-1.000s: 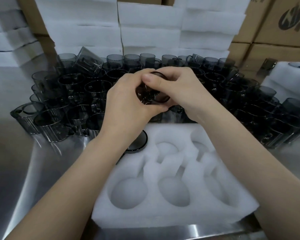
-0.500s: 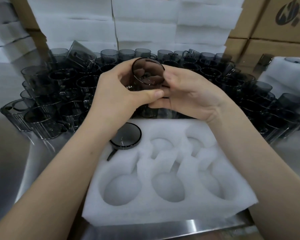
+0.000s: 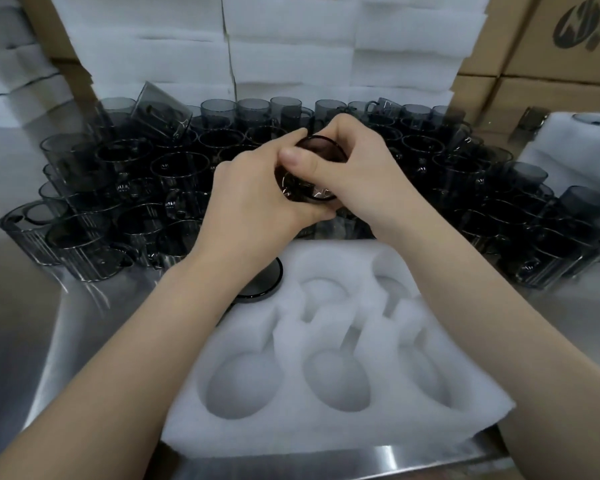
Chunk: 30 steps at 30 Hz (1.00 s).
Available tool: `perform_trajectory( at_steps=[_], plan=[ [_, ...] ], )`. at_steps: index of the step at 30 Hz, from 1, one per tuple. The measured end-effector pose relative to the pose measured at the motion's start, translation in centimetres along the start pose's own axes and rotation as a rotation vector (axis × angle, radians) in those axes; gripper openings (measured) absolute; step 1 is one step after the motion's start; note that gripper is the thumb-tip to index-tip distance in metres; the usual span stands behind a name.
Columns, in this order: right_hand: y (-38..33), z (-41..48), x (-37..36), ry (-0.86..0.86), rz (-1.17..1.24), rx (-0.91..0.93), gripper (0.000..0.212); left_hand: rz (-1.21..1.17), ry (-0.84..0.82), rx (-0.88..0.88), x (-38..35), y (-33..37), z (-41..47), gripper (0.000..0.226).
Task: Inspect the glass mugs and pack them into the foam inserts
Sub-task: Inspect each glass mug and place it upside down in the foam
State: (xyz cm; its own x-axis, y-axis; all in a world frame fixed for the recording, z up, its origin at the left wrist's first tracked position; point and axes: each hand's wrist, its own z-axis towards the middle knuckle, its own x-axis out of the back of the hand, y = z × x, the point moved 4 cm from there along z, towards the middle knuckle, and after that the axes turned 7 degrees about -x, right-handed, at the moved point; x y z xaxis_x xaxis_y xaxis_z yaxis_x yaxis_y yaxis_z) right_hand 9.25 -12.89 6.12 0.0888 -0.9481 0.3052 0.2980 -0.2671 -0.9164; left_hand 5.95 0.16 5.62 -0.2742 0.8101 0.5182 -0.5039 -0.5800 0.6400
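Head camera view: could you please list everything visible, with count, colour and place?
table: one, steel, underneath everything
foam insert: one, white, nearest on table
packed mug: one, dark grey, insert's far-left pocket
held mug: one, smoky grey, above insert's far edge
loose mugs: many, smoky grey, crowded behind insert
foam stacks: several, white, at back
cardboard boxes: several, brown, far right
left hand: one, grips held mug
right hand: one, grips held mug

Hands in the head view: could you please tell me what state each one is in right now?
Left hand: gripping the smoky glass mug.
Right hand: gripping the same mug, thumb across it.
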Motion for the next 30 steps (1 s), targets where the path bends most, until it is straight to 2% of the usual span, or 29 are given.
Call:
perform_trajectory(
  at_steps=[4, 6, 12, 14, 16, 20, 24, 28, 30],
  plan=[
    [0.0, 0.1, 0.2, 0.081, 0.087, -0.041, 0.031, -0.071, -0.026, -0.019, 0.0, 0.3, 0.0, 0.063],
    [0.2, 0.1, 0.2, 0.066, 0.17, -0.1, 0.028, -0.095, -0.055, -0.024, 0.1, 0.4, 0.2, 0.066],
    [0.4, 0.3, 0.0, -0.142, 0.527, -0.18, 0.033, -0.019, -0.042, -0.009, 1.0, 1.1, 1.9, 0.072],
    [0.4, 0.4, 0.1, -0.186, 0.621, -0.177, 0.034, -0.086, -0.035, 0.018, 1.3, 1.3, 2.5, 0.067],
    [0.4, 0.5, 0.6, -0.217, 0.688, -0.143, 0.038, -0.264, -0.023, 0.023, 1.4, 1.5, 2.7, 0.061],
    [0.6, 0.7, 1.3, -0.234, 0.662, -0.115, 0.033, -0.679, 0.04, 0.029, 0.7, 0.7, 2.2, 0.053],
    [0.6, 0.5, 1.1, -0.387, 0.664, -0.076, 0.034, -0.898, 0.057, 0.07, -0.2, -0.5, 1.7, 0.053],
    [0.4, 0.4, 1.2, -0.388, 0.671, -0.057, 0.045, -0.927, 0.012, 0.117, -0.2, -1.1, 1.6, 0.058],
    [0.5, 0.5, 1.4, -0.334, 0.642, -0.04, 0.036, -0.802, -0.022, 0.1, 0.0, -1.3, 1.6, 0.063]
  ],
)
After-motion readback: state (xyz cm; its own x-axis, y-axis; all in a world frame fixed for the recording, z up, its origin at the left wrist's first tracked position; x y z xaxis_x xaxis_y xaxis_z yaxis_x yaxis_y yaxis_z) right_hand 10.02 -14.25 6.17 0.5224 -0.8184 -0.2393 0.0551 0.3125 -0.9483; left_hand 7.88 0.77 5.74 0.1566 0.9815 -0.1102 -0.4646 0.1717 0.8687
